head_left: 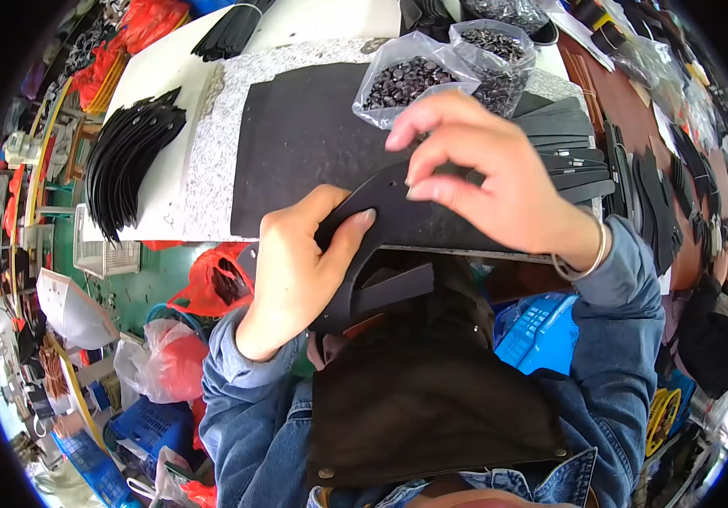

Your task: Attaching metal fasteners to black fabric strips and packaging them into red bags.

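Observation:
My left hand (300, 262) grips a curved black strap (385, 193), thumb on top, above the front edge of the work surface. A small hole shows near the strap's upper end, and its lower part curves down toward my lap. Just right of that hole hovers my right hand (487, 165), thumb and a fingertip pinched together. Whatever lies in the pinch, if anything, is too small to make out. Under both hands is a black mat (309, 127). Beyond the right hand, an open clear bag (410, 80) and a second bag (495, 63) hold small dark fasteners.
A fanned stack of black straps (131, 157) lies on the left, with another bundle (233, 30) farther back. More dark straps (563, 140) are piled at the right. A blue basket (537, 334) stands below the table edge. At far right is another person's dark sleeve (711, 339).

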Demonstrator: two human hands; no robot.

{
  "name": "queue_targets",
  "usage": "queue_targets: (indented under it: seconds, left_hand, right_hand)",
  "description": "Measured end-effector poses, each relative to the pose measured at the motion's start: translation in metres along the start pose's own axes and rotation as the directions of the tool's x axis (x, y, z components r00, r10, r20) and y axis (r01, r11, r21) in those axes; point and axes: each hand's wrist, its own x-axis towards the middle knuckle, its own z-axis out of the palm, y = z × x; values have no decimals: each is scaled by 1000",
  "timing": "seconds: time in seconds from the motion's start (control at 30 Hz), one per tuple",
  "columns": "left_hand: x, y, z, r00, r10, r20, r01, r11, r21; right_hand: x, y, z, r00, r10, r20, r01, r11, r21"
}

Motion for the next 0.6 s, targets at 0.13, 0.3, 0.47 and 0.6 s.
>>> queue_targets:
  seconds: [0.13, 0.3, 0.47, 0.6]
  left_hand:
    - [-7, 4, 0, 1000, 11, 13, -11, 1000, -7]
    - [-16, -6, 2, 942, 320, -98, -301, 939, 168]
    - [-23, -3, -2, 932, 339, -123, -315, 932, 179]
    - [-24, -7, -2, 927, 360, -106, -325, 911, 255]
  right_hand:
    - [-7, -2, 17, 1000, -9, -6, 9, 1000, 5]
    - [-7, -16, 18, 995, -61, -75, 47, 983, -180]
    - [-12, -27, 13, 996, -74, -49, 66, 987, -147]
    - [-12, -28, 15, 998, -50, -44, 46, 995, -88]
